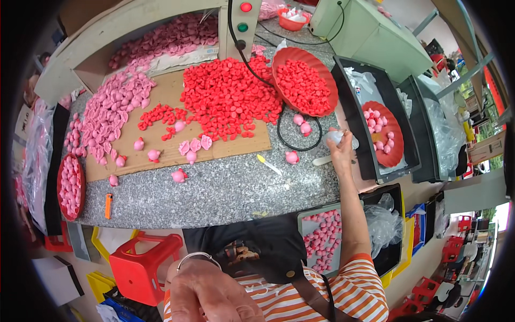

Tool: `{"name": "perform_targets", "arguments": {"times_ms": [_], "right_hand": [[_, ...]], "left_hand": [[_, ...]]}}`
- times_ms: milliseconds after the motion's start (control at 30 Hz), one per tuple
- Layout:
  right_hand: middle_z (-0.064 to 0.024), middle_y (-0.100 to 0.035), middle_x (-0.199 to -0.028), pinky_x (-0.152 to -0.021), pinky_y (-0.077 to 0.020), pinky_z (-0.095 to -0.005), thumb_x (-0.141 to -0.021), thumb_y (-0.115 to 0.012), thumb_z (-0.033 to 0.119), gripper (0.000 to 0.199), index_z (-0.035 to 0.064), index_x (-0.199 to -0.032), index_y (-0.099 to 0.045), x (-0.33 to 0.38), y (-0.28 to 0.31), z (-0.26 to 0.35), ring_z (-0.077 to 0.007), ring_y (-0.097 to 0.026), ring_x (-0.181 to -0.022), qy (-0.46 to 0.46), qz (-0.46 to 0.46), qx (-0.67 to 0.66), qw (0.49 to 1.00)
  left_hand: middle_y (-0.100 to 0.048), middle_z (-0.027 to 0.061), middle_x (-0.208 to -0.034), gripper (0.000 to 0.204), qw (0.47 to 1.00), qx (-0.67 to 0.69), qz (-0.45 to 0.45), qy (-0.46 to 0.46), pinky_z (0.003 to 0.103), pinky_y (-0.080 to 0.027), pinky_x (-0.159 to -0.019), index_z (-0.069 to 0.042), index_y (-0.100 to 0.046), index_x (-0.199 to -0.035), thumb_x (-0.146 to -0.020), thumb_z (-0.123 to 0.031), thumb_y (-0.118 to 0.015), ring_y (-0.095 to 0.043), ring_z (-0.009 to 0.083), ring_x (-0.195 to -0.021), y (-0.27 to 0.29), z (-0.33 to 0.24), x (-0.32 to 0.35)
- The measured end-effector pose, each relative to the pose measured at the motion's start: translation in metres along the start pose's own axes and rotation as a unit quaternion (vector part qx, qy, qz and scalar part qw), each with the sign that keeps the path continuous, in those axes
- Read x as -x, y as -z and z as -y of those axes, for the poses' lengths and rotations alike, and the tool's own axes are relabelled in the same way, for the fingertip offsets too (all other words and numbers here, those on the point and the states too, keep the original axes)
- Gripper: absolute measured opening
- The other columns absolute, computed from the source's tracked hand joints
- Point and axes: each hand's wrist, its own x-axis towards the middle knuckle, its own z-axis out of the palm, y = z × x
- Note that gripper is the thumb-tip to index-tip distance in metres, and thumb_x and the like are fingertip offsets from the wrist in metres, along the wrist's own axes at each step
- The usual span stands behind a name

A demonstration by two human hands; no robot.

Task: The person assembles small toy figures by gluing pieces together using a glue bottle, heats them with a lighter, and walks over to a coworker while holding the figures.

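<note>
My right hand (341, 149) is closed around a whitish, translucent plastic thing (335, 136) by the table's right edge, beside the black tray. What kind of thing it is, I cannot make out. A white flat stick (323, 160) lies just left of that wrist. My left hand (212, 295) is raised close to the camera at the lower edge, a silvery bangle at its wrist. Its fingertips are cut off, so its grip is hidden. On the speckled grey table (230, 198) are several small pink figures, one of them a pink figure (292, 157) near my right hand.
Red pieces (225, 96) and pink shells (115, 107) heap on cardboard (241, 148). A red bowl (333, 102) holds more red pieces. Inside the black tray (370, 161) stands a red dish (394, 159) of pink balls. An orange lighter (109, 206) and yellow-tipped tool (270, 165) lie in front.
</note>
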Motion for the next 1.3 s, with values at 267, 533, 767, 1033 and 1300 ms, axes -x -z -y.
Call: {"name": "perform_targets", "arguments": {"times_ms": [267, 533, 767, 1033, 1300], "right_hand": [[-0.0063, -0.054, -0.104, -0.082, -0.0438, -0.0267, -0.084, -0.059, 0.0, 0.032, 0.0046, -0.114, -0.047, -0.006, 0.015, -0.007, -0.0129, -0.053, -0.093, 0.041, 0.035, 0.139, 0.989], [-0.0067, -0.054, -0.107, -0.085, -0.0443, -0.0266, -0.084, -0.061, 0.002, 0.033, 0.0024, -0.115, -0.049, -0.011, 0.017, -0.004, -0.0143, -0.054, -0.096, 0.034, 0.073, 0.1, 0.992], [-0.009, -0.055, -0.111, -0.089, -0.0438, -0.0285, -0.087, -0.06, 0.004, 0.034, 0.0009, -0.119, -0.048, -0.004, 0.013, 0.002, -0.0155, -0.054, -0.1, 0.046, 0.072, 0.104, 0.991], [-0.013, -0.058, -0.107, -0.085, -0.0494, -0.0379, -0.093, -0.054, 0.02, 0.044, 0.0006, -0.129, -0.038, 0.086, -0.051, 0.084, -0.0245, -0.061, -0.099, -0.047, 0.173, -0.128, 0.975], [-0.0145, -0.059, -0.113, -0.089, -0.0476, -0.0346, -0.09, -0.056, 0.008, 0.04, 0.0005, -0.126, -0.041, 0.12, -0.103, 0.088, -0.0215, -0.058, -0.103, -0.028, 0.161, -0.134, 0.977]], "left_hand": [[-0.058, 0.016, -0.111, 0.03, 0.755, -0.465, -0.428, 0.175, 0.032, -0.052, -0.073, -0.001, -0.054, -0.117, -0.088, 0.001, -0.057, -0.062, 0.0245, -0.095, 0.076, -0.024, 0.048], [-0.056, 0.0129, -0.122, 0.045, 0.719, -0.452, -0.514, 0.119, 0.034, -0.046, -0.098, -0.002, -0.048, -0.129, -0.086, 0.006, -0.058, -0.058, 0.0265, -0.111, 0.128, -0.038, 0.111], [-0.056, 0.0137, -0.122, 0.041, 0.733, -0.452, -0.494, 0.121, 0.033, -0.048, -0.095, -0.004, -0.049, -0.128, -0.088, 0.002, -0.057, -0.058, 0.0251, -0.11, 0.127, -0.044, 0.116], [-0.052, 0.0149, -0.127, 0.041, 0.8, -0.302, -0.513, 0.077, 0.031, -0.049, -0.092, -0.007, -0.046, -0.129, -0.089, -0.001, -0.058, -0.059, 0.022, -0.107, 0.124, -0.049, 0.117], [-0.056, 0.0119, -0.12, 0.037, 0.75, -0.435, -0.487, 0.107, 0.032, -0.05, -0.091, -0.003, -0.052, -0.121, -0.086, 0.002, -0.061, -0.06, 0.0219, -0.106, 0.124, -0.047, 0.112]]}}
